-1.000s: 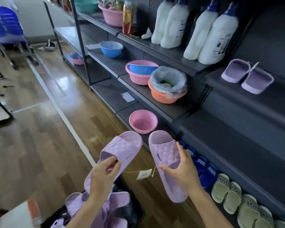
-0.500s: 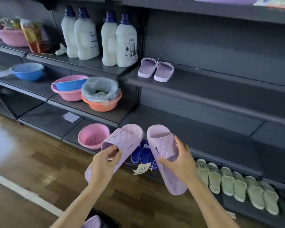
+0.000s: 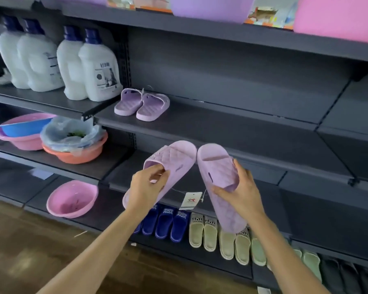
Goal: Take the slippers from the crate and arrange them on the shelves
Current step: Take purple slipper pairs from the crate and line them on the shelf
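Head view: a person faces dark store shelving with both bare arms stretched forward.
Left hand [image 3: 146, 188]: its fingers [image 3: 157, 169] are curled onto the strap edge of one lilac slipper and pinch it.
Left slipper [image 3: 174, 158]: it is held in the air, with the toe slanting up and to the right of the fingers and the heel low behind the hand.
Right hand [image 3: 241, 187]: the fingers [image 3: 238, 166] wrap the outer side of the other slipper's strap, and the thumb lies across the sole just below the strap.
Right slipper [image 3: 219, 172]: it is also held in the air, with the toe above the fingers and the heel hanging down past the wrist. Its toe is just beside the left slipper's toe; whether they touch is unclear.
Tag [image 3: 190, 200]: a white paper tag hangs on a thin string between the two hands, lower than the fingers.
Middle shelf [image 3: 232, 124]: it lies above and beyond the fingers.
Pair of slippers [image 3: 141, 105]: this lilac pair stands side by side on that shelf, up and left of the left fingers.
Bottles [image 3: 98, 66]: they are white with blue caps and stand further left of the pair.
Basins [image 3: 72, 198]: one pink basin sits low and left of the left fingers, with more stacked above it.
Bottom shelf [image 3: 200, 264]: it is below both hands and carries rows of blue slippers [image 3: 166, 223] and beige slippers [image 3: 202, 230].
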The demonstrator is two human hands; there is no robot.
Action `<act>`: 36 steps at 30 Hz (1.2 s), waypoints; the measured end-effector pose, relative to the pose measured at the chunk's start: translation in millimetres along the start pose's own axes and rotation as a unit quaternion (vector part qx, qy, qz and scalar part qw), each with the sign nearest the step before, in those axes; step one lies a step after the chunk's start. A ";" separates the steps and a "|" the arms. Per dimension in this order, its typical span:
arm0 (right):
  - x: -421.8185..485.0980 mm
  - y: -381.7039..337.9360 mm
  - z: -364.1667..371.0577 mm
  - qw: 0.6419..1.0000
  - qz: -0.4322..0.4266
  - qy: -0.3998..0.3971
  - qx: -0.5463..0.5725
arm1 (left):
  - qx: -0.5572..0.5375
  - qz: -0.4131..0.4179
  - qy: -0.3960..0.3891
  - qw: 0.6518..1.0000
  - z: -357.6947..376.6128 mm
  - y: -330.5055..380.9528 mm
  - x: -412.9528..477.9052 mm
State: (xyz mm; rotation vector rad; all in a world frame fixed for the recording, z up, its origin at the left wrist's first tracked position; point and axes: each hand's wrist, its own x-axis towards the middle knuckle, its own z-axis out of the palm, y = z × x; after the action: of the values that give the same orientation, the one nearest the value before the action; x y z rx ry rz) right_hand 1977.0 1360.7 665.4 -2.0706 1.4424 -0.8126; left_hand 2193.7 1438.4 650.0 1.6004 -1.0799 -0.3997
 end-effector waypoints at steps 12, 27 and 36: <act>107.9 6.0 -16.8 0.999 0.016 0.048 0.015 | 0.030 0.052 0.014 0.998 57.6 22.2 106.8; 292.1 -20.5 45.3 0.986 0.124 0.055 -0.096 | 0.187 0.071 -0.188 0.962 90.9 -11.4 293.0; 342.6 -36.6 82.1 0.978 0.129 0.015 -0.166 | 0.194 0.044 -0.196 0.960 110.1 -19.5 324.0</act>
State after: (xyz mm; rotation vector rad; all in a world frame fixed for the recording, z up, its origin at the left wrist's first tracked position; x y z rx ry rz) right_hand 2150.2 1053.6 699.1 -2.0432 1.9243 -0.5296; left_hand 2291.8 1111.8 685.1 1.8536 -1.6030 -0.4793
